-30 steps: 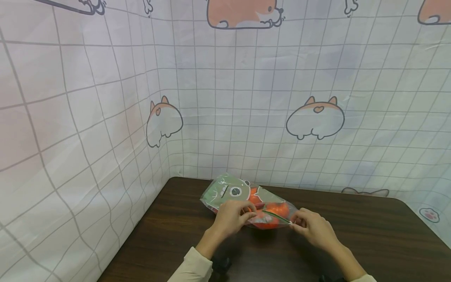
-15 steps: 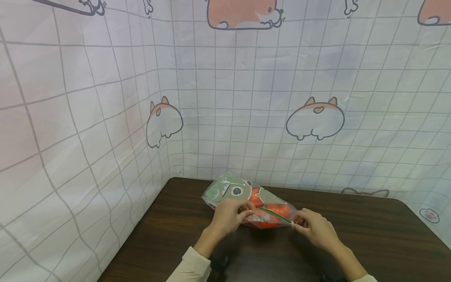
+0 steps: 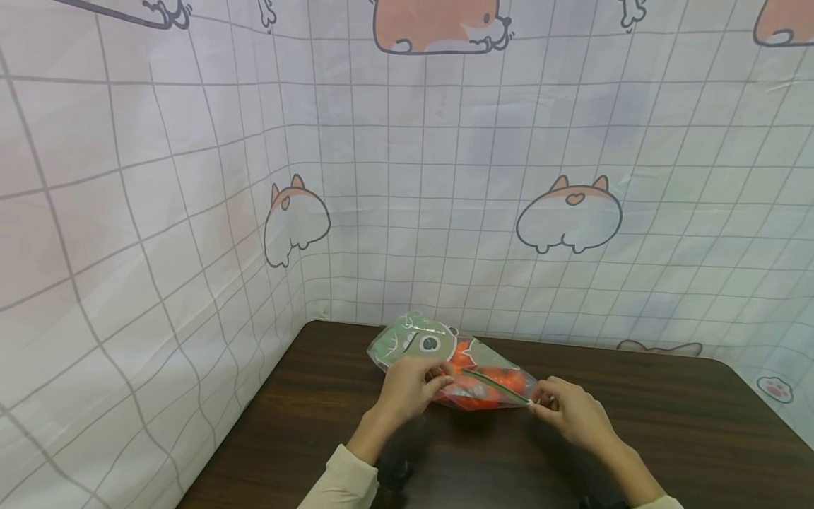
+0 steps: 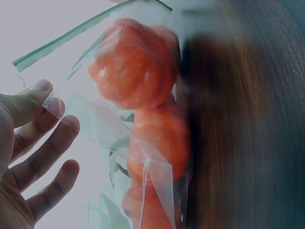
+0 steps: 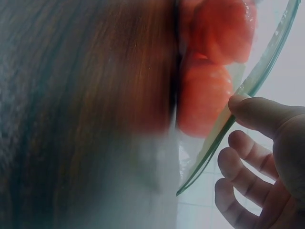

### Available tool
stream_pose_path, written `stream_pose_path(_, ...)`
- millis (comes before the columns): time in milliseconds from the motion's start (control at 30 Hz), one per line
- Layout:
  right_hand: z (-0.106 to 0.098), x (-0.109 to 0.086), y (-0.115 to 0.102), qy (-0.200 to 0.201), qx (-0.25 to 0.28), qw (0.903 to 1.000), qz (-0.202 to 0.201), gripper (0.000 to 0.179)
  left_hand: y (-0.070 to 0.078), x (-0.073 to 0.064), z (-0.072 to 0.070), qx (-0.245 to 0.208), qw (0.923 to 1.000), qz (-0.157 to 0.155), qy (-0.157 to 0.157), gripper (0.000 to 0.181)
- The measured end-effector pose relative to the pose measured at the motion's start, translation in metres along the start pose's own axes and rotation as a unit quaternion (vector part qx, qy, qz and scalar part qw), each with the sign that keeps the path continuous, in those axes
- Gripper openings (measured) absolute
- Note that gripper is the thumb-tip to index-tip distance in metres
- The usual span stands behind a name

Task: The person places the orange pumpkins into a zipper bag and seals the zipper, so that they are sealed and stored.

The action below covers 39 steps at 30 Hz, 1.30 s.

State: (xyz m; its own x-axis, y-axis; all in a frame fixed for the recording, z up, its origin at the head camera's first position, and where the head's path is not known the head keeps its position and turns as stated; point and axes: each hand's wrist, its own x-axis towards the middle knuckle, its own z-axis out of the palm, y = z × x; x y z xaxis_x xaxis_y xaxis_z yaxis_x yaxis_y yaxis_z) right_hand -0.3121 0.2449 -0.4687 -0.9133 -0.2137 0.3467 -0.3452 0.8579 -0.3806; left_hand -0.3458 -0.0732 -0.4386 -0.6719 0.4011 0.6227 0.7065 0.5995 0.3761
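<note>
A clear zip bag with a green cartoon-face print (image 3: 397,338) lies on the table, and several red-orange tomatoes (image 4: 136,67) show through its plastic. My left hand (image 3: 407,387) pinches the clear film at the bag's mouth between thumb and forefinger, its other fingers apart from the film in the left wrist view. At the opposite end of the mouth, my right hand (image 3: 575,410) pinches the green zip strip (image 5: 217,140) with the thumb on top. Between the two hands the strip runs slantwise. In the left wrist view, the film hangs loose below the strip.
Dark wood-grain table (image 3: 661,424) lies under the bag. White grid-patterned cloth with cartoon dogs (image 3: 439,212) hangs behind and to the left. A dark object (image 3: 394,474), hard to make out, is below the left wrist.
My left hand has slid a little left along the bag's mouth, so more of the green strip shows. The bag and my right hand have shifted slightly right.
</note>
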Motion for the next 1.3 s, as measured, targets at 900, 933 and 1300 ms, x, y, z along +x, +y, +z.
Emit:
stream_pose_path(900,-0.001,0.000,0.009,-0.015,-0.003,0.9990,0.043,0.010,-0.006,0.001,-0.004,0.003,0.9999,-0.007,0.014,0.005)
stream_pose_path(933,-0.001,0.000,0.010,-0.014,-0.003,0.9990,0.042,0.010,-0.006,0.001,-0.004,0.003,0.9998,-0.008,0.016,0.005)
stream_pose_path(1300,-0.002,-0.001,0.017,-0.014,-0.001,0.9989,0.044,0.009,-0.007,0.001,-0.007,-0.002,0.9998,-0.011,0.015,0.006)
